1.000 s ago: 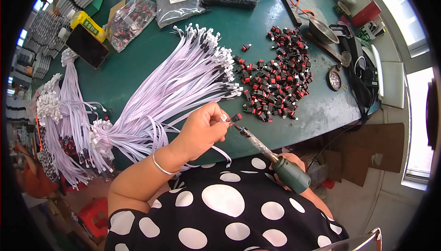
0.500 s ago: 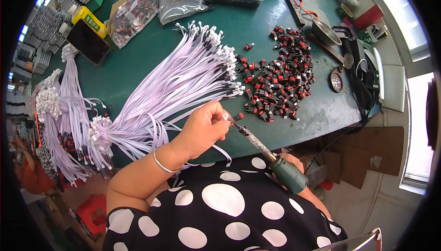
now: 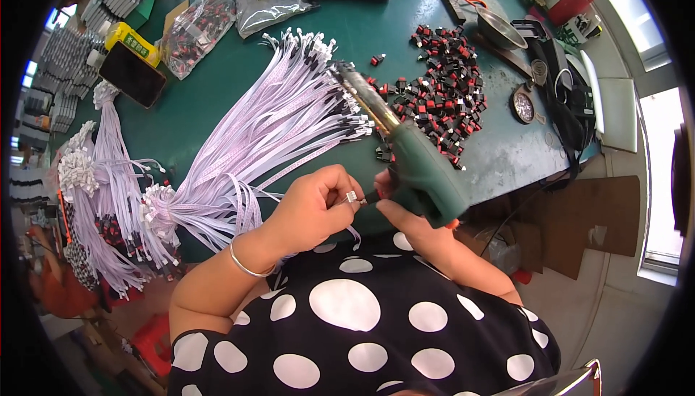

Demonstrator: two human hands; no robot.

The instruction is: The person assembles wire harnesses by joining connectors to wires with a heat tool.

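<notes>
Our left hand [image 3: 313, 197] pinches a white connector [image 3: 352, 196]; our right hand [image 3: 411, 224] grips a green-handled iron [image 3: 428, 171]; we should hold its likely hot tip [image 3: 342, 70] off the cable bundle [image 3: 250, 124]

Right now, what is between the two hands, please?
The head view shows a white connector and a small dark piece between the left hand and right hand.

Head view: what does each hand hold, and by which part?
Left hand: white connector, exact part hidden. Right hand: soldering tool, by its green handle; possibly also the small dark part.
</notes>
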